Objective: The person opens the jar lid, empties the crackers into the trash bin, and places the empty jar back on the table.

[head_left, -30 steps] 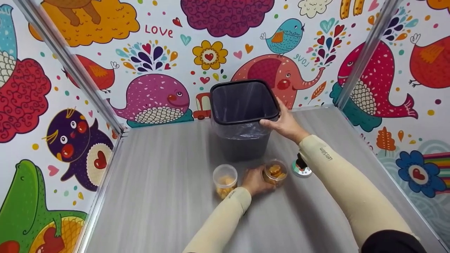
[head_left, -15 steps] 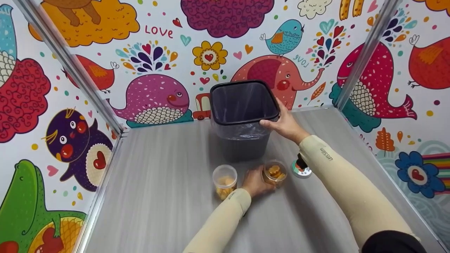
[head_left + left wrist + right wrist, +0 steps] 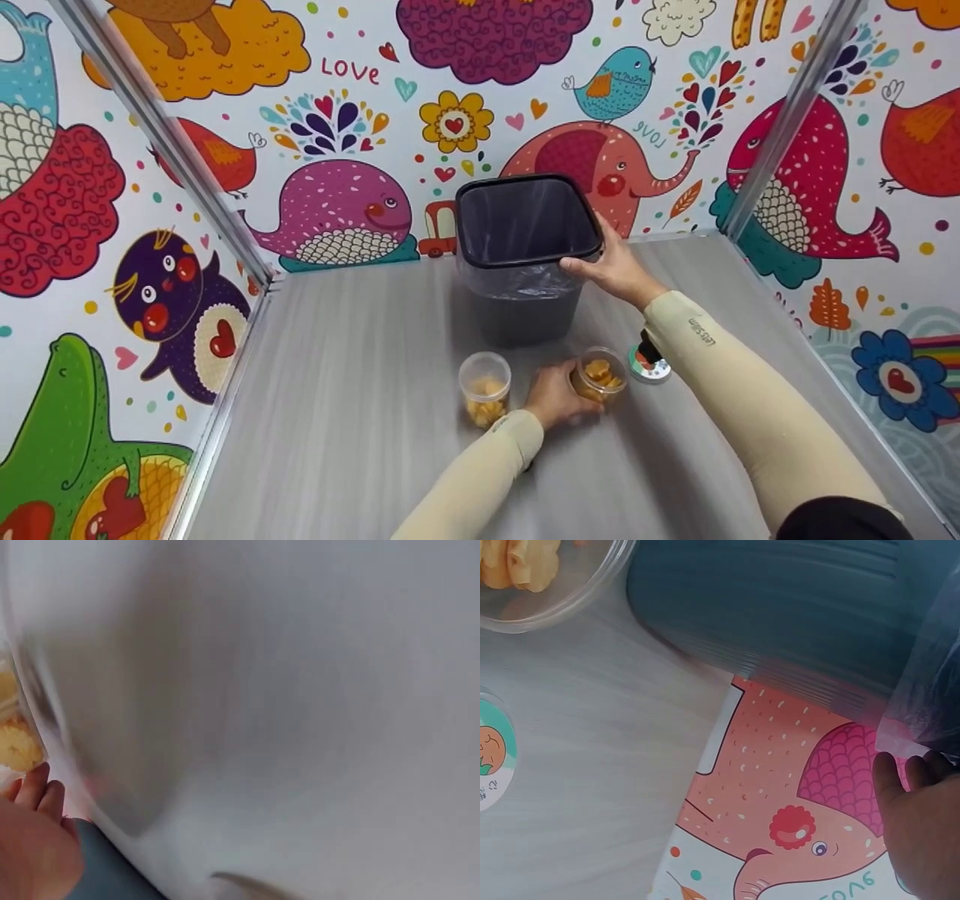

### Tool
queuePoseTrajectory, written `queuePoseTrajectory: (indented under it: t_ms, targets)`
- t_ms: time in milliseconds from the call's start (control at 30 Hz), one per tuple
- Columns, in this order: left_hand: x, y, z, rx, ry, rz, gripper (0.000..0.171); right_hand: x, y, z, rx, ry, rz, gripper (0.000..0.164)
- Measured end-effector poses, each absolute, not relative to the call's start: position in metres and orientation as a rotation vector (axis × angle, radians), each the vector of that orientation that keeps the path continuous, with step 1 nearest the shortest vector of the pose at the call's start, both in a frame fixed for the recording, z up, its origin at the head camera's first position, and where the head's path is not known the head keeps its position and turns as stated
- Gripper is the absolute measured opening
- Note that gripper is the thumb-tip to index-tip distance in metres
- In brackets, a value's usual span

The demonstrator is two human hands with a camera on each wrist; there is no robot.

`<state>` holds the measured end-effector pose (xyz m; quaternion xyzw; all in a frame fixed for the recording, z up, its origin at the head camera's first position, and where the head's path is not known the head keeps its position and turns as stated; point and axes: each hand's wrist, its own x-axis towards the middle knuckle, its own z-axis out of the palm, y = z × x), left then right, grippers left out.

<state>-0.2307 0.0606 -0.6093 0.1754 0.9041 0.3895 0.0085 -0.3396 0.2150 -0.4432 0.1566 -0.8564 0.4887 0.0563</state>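
Note:
My left hand (image 3: 559,394) grips a clear plastic jar (image 3: 600,375) of orange-yellow snack pieces from its left side, near the front of a dark trash bin (image 3: 525,311). Fingers and part of that jar show at the edge of the left wrist view. The bin stands upright, lined with a clear plastic bag (image 3: 517,279) under its black rim. My right hand (image 3: 619,266) holds the rim's right side, thumb over the front corner and fingers behind. Left of my left hand is a second clear jar (image 3: 485,390), uncapped, partly filled with similar pieces.
A round printed lid (image 3: 649,365) lies on the grey table (image 3: 360,405), right of the gripped jar and beside my right forearm. Cartoon-printed walls (image 3: 345,210) with metal corner posts (image 3: 169,142) enclose the table at the back and both sides.
The head view has shifted slightly. My left hand and the gripped jar have moved a little to the right, closer to the lid. My right hand stays on the bin rim.

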Motion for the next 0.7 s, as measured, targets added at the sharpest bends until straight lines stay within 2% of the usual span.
queuePoseTrajectory:
  t_ms: [367, 567, 700]
  targets:
    - [-0.197, 0.054, -0.571, 0.515, 2.679, 1.401, 0.076, -0.344, 0.223, -0.440, 0.507, -2.548, 1.467, 0.104]
    - [-0.170, 0.027, -0.561, 0.503, 2.607, 1.434, 0.076, -0.343, 0.218, -0.443, 0.515, -2.579, 1.461, 0.107]
    - [-0.155, 0.006, -0.546, 0.467, 2.480, 1.624, 0.072, -0.343, 0.216, -0.444, 0.522, -2.586, 1.451, 0.108]
